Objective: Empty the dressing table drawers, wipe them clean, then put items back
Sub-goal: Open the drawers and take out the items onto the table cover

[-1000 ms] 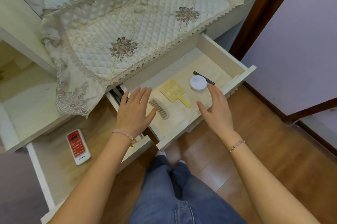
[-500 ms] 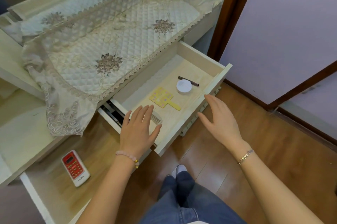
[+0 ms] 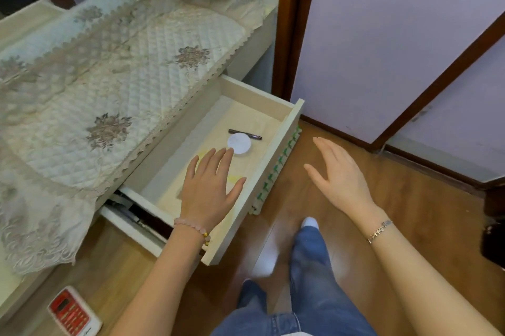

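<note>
A bedroom corner in someone's home, and from my remote seat I'm looking down at a dressing table.

The counter [image 3: 253, 50] wears a quilted cream cover [image 3: 114, 81] with embroidered flowers and a lace edge that hangs over the front. Below it a pale drawer [image 3: 259, 100] stands pulled out, with a small round white jar [image 3: 239, 143] and a slim dark pencil [image 3: 246, 133] on its lining. Around it I see a warm wood-plank floor [image 3: 410, 212], lilac wall panels [image 3: 396, 35] framed in dark wood trim [image 3: 284, 35], a red-and-white remote [image 3: 74, 314] at lower left, and a socked foot [image 3: 310, 222] under blue jeans — all domestic.
</note>
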Available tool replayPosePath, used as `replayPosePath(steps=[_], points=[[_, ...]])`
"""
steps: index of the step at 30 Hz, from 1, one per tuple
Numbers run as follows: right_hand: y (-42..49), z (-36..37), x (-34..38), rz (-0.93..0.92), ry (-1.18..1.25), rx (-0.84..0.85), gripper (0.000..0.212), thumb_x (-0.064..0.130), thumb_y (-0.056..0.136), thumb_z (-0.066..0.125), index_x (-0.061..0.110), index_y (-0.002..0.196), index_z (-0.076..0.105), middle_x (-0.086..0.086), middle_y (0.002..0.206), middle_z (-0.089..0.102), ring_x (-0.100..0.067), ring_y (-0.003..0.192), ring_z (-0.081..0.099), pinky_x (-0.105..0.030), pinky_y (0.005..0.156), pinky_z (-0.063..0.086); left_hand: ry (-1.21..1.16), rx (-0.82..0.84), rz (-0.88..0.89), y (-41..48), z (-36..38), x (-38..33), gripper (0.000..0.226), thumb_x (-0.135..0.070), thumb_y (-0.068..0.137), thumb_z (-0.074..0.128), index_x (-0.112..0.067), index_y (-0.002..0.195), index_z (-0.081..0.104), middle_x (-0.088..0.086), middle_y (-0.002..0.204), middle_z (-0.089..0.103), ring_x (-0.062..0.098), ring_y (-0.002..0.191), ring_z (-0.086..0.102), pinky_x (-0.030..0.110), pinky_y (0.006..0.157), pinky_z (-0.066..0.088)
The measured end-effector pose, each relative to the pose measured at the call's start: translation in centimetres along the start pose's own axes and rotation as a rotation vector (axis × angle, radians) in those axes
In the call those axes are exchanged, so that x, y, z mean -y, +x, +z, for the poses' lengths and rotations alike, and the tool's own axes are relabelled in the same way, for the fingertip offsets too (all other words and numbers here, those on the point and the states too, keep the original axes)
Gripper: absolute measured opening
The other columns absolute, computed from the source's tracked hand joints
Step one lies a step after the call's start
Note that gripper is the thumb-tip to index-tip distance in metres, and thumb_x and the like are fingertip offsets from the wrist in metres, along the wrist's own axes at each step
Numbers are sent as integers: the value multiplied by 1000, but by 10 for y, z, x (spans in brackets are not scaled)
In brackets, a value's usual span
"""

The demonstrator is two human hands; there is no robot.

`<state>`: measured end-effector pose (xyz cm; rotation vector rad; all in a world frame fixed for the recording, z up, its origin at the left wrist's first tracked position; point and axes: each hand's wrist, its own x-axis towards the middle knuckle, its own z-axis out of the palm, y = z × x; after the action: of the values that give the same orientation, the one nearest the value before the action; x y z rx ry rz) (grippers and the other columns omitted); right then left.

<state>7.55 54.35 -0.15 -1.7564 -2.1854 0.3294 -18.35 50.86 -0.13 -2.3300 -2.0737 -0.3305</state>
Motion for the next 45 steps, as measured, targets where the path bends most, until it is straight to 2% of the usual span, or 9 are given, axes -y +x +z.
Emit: replayPosePath(steps=[5, 10, 21, 34, 40, 45], points=[[47, -15, -48, 13, 7, -12, 58, 41, 93, 48, 17, 144, 32, -2, 146, 38, -16, 134, 33, -23, 107, 17, 13, -7, -9, 62, 9, -36, 62, -52, 88, 31, -12, 129, 53, 8, 127, 60, 29, 121, 53, 51, 102, 38], [108, -36, -104, -19, 31, 33, 59, 42, 94, 45, 18, 145, 29, 0, 149, 34, -15, 138, 27, -34, 115, 22, 47, -2, -70, 125, 25, -72, 61, -53, 89, 32, -14, 133, 50, 6, 131, 57, 27, 125, 50, 48, 105, 36], [211, -61, -180, -112, 76, 120, 59, 41, 95, 42, 20, 147, 23, 2, 153, 27, -13, 141, 20, -32, 115, 18, 90, -15, -168, 219, 45, -122, 62, -52, 88, 34, -12, 133, 51, 7, 128, 59, 27, 122, 52, 47, 104, 36], [371, -27, -191, -270, 68, 213, 57, 41, 95, 43, 20, 146, 26, 1, 152, 29, -15, 141, 23, -34, 117, 19, 66, 5, -313, 336, 83, -91, 64, -53, 89, 33, -12, 135, 48, 7, 131, 56, 27, 125, 48, 47, 105, 35], [452, -2, -171, -380, 60, 291, 59, 45, 95, 41, 20, 147, 26, 2, 152, 29, -14, 141, 23, -28, 114, 16, 44, 0, -440, 384, 94, -60, 62, -53, 90, 35, -11, 134, 48, 7, 131, 56, 26, 126, 47, 48, 106, 36], [494, 20, -152, -473, 100, 361, 58, 41, 96, 42, 18, 147, 26, 1, 152, 29, -14, 141, 21, -33, 117, 18, 91, 19, -528, 399, 95, -37, 64, -52, 90, 34, -9, 135, 47, 9, 132, 55, 27, 125, 48, 46, 107, 35]])
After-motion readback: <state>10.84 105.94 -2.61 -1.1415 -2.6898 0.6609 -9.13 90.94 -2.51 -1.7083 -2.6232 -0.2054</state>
